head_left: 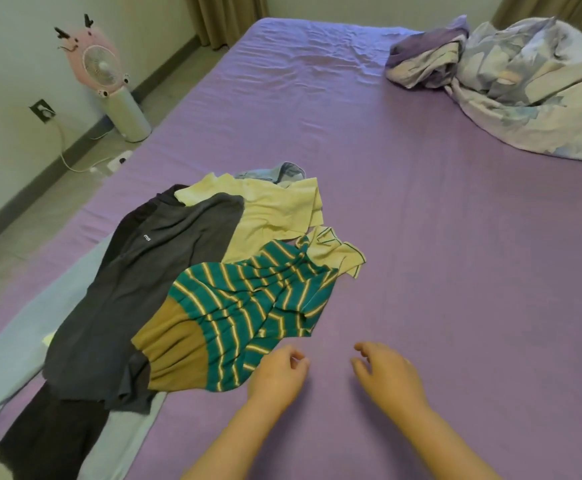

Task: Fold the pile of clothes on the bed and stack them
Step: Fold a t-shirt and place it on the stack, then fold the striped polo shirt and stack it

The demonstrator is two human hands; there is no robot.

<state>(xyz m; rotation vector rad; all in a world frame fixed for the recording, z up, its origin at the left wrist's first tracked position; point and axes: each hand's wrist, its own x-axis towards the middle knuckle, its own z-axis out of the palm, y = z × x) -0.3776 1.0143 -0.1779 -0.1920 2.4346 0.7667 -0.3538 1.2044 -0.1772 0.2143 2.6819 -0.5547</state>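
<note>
A loose pile of clothes lies on the left half of the purple bed (421, 237). On top sits a green striped shirt (248, 306) with a tan hem and pale yellow collar. Left of it lies a dark grey top (137, 289), and behind it a pale yellow shirt (268, 213). A light blue garment (8, 368) and a black piece (50, 438) lie underneath at the left edge. My left hand (277, 374) hovers at the striped shirt's near corner, fingers loosely curled, holding nothing. My right hand (386, 372) hangs over bare sheet, also empty.
A crumpled patterned duvet (532, 88) and a purple bundle (421, 57) sit at the bed's far right. On the floor at left stand a pink fan (99, 67) on a grey cylinder, a wall socket (41, 110) and a cable.
</note>
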